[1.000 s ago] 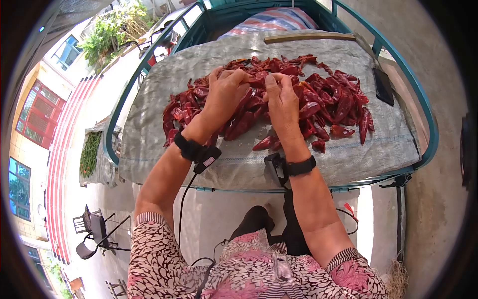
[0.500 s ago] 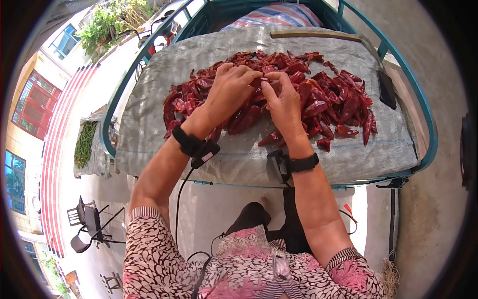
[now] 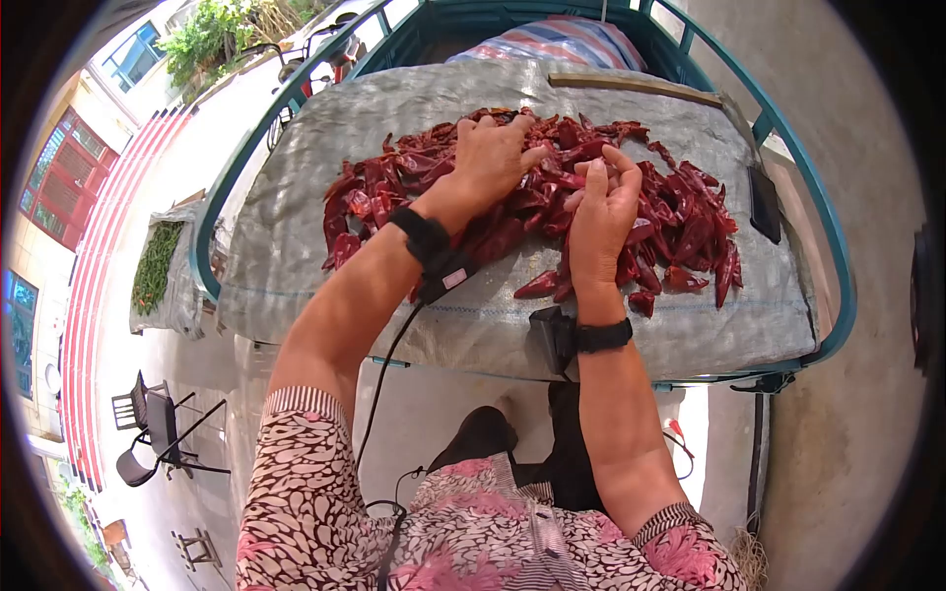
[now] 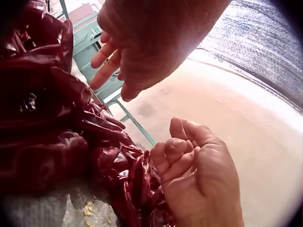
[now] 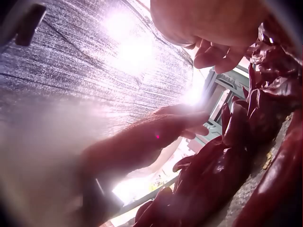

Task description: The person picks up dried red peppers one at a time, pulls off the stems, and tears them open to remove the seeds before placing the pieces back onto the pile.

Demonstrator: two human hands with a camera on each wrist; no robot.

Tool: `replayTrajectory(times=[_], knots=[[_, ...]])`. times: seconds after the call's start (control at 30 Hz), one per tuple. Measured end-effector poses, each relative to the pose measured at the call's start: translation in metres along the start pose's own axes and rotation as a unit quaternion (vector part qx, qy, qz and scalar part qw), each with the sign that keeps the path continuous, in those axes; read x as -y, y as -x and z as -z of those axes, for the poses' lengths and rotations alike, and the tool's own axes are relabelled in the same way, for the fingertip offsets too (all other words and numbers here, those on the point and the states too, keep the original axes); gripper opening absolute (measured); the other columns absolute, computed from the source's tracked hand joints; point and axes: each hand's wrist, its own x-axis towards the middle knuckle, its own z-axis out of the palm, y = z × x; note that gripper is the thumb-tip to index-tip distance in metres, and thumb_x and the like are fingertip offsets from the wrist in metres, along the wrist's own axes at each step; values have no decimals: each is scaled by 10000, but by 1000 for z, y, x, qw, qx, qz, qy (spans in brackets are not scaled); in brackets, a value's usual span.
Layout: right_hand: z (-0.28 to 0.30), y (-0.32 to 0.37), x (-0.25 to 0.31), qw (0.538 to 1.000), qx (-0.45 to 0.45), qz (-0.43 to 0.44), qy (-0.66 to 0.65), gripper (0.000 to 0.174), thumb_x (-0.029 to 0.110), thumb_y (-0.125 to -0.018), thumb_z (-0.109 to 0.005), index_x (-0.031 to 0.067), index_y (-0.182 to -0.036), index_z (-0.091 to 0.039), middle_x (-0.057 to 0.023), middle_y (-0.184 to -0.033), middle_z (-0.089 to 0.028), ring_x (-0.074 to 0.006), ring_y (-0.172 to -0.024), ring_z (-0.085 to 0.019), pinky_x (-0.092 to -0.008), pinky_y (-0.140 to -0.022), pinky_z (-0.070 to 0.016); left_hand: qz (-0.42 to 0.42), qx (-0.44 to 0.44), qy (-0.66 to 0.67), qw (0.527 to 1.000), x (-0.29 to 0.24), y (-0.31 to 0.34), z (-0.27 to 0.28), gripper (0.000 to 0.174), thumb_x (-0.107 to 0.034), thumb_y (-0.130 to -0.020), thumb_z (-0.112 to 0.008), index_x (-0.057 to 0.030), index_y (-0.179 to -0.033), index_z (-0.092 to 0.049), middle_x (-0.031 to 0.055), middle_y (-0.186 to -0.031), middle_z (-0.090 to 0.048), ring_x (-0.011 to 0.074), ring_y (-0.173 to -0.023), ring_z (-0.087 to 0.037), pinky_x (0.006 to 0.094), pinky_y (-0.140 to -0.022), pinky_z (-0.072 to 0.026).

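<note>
Over the back middle of a pile of dried red peppers is the left hand, fingers spread and pointing forward and right. The left wrist view shows that hand with nothing visible in it. To its right, above the front of the pile, the right hand is palm-up with loosely bent fingers; the same hand looks empty in the left wrist view. The hands are apart. Whether fingertips touch peppers is unclear in the right wrist view.
The pile lies on a grey woven sheet on a cart with teal rails. A wooden strip, a dark phone-like object and a striped sack lie around it. Green peppers are at left.
The hands were close together with fingers meeting over the pile; they have parted. The left hand now reaches forward with spread fingers, and the right hand has moved right and turned palm-up.
</note>
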Motion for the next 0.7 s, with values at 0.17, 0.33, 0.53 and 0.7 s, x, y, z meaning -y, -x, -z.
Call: replayTrajectory(times=[0.17,0.33,0.53,0.7], knots=[[-2,2,2,1000,9,3,20,234,101,-1036,-516,11,-1252,-519,-59,-951,-631,-49,-620,-518,-206,-523,-448,122,118,88,981,-10,-27,-27,657,-527,-820,-723,-39,-1244,-609,201,-1128,-719,363,-1145,-645,487,-1010,-388],[1,-3,2,1000,-1,8,14,243,114,-1037,-522,10,-1256,-513,-59,-933,-632,-48,-604,-509,-210,-515,-437,202,37,236,950,17,-28,-42,665,-326,-754,-773,-20,-1313,-584,207,-1154,-717,346,-1103,-678,494,-1023,-418],[3,-5,9,999,7,-48,16,310,206,-1035,-586,12,-1270,-528,-1,-814,-591,-39,-618,-461,-206,-549,-412,37,30,456,889,33,5,-1,425,-143,-851,-687,-37,-1260,-642,119,-981,-762,244,-949,-721,346,-852,-545],[-1,-5,4,990,104,-54,77,252,261,-1020,-638,26,-1108,-661,38,-771,-593,-35,-696,-485,-221,-620,-426,-120,1,228,966,20,37,33,383,-109,-843,-668,-39,-1219,-660,138,-972,-749,268,-930,-706,365,-836,-555]])
